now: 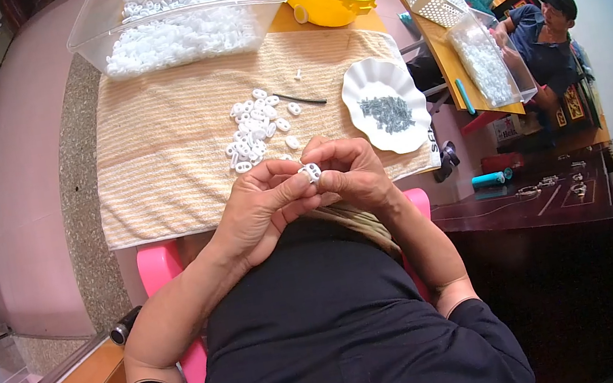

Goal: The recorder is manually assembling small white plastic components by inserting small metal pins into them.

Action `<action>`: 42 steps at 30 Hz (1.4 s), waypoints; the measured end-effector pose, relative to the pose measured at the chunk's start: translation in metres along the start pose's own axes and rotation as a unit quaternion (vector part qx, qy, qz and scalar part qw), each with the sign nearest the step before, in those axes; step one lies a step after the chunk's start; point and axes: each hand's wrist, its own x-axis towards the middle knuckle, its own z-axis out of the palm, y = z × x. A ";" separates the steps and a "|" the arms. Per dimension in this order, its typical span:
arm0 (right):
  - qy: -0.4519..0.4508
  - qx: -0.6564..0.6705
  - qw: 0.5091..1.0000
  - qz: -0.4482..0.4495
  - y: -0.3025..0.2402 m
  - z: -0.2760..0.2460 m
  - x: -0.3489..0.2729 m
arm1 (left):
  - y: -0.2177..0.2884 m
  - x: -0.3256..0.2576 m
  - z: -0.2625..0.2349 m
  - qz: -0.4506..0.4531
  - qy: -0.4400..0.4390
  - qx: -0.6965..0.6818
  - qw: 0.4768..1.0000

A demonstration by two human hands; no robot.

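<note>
Close to my body, over the near edge of the towel, both hands meet at a small white oval plastic piece with holes. My left hand pinches it from the left, thumb and fingertips closed. From the right, my right hand grips the same piece between thumb and forefinger; the fingertips cover part of it. Just beyond lies a loose pile of similar white two-hole pieces. A thin black stick rests beside that pile, with a tiny white part farther off.
A striped beige towel covers the table. At its right, a white scalloped plate holds small dark grey bits. Behind stand a clear bin of white pieces and a yellow basin. Another person sits at a table, far right.
</note>
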 end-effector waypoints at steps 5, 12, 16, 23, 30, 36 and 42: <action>0.028 -0.032 0.999 -0.024 0.004 0.001 -0.001 | 0.001 -0.001 0.000 -0.002 -0.024 0.006 1.000; 0.023 -0.010 1.000 -0.008 0.000 0.007 -0.001 | -0.001 -0.001 -0.001 0.003 -0.037 0.007 0.999; 0.020 -0.024 0.999 -0.009 -0.002 0.010 -0.001 | -0.004 0.000 -0.002 0.020 -0.038 0.016 0.999; 0.020 -0.099 0.994 -0.047 0.000 0.013 -0.002 | -0.008 0.001 -0.004 0.048 -0.040 0.054 0.997; 0.030 -0.046 0.998 -0.018 -0.001 0.013 0.003 | -0.004 0.002 0.002 0.044 -0.032 0.057 0.997; 0.027 -0.016 0.999 0.011 -0.007 0.015 0.001 | -0.001 0.000 0.003 0.040 -0.022 0.063 0.997; 0.050 -0.101 0.993 -0.037 -0.018 0.011 0.001 | 0.000 -0.001 0.003 0.033 -0.015 0.038 0.999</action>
